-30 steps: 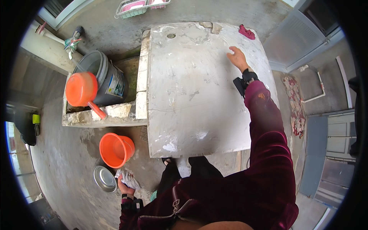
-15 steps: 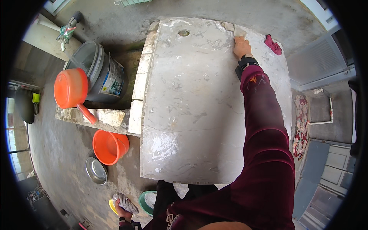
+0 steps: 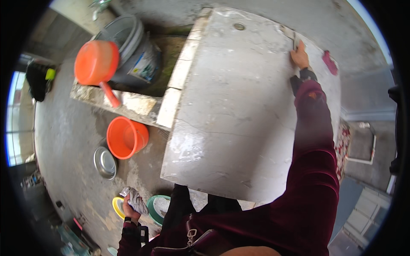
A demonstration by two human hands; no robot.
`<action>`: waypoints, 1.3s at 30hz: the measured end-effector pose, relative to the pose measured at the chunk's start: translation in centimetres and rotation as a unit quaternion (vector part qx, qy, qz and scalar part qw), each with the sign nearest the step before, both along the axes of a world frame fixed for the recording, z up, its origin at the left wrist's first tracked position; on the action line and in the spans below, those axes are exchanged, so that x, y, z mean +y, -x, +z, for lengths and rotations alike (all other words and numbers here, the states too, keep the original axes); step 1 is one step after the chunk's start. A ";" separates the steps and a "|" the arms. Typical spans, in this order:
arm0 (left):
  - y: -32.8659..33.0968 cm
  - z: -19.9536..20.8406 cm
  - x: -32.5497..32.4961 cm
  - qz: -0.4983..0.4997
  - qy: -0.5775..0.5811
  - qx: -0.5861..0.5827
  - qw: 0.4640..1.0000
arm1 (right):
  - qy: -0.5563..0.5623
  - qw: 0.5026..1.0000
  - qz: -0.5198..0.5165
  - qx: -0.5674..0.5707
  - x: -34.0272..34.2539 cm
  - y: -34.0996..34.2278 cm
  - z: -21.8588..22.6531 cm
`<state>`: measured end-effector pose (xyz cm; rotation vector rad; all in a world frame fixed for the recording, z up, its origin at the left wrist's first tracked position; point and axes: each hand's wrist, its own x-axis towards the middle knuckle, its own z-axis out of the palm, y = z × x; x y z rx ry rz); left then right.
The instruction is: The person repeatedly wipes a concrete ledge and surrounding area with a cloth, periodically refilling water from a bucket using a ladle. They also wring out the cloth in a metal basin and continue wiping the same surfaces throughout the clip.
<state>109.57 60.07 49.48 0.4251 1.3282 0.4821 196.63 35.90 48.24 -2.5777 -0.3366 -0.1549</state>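
Left hand clutches grey cloth | probably soft, light; grab mid-bunch | right hand over slab; from here, can't tell grip

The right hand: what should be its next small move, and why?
The right hand could perhaps pinch the flat beige piece at the far edge of the table: the two touch or nearly touch, and the left hand holds the grey cloth.
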 end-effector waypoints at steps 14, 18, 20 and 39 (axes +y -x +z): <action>-2.4 -0.2 -0.4 0.005 0.049 -0.066 0.997 | -0.012 0.926 0.132 0.354 -1.2 8.6 4.3; -1.7 -0.1 1.0 0.000 0.055 -0.074 0.996 | -0.300 0.849 0.162 0.403 3.2 16.5 9.3; -0.9 -0.2 1.8 0.005 0.046 -0.087 0.995 | -0.393 0.808 0.172 0.404 6.2 19.7 11.3; 15.3 -2.6 12.8 0.094 0.031 -0.093 0.991 | 0.328 0.881 0.306 -0.153 28.0 38.2 5.8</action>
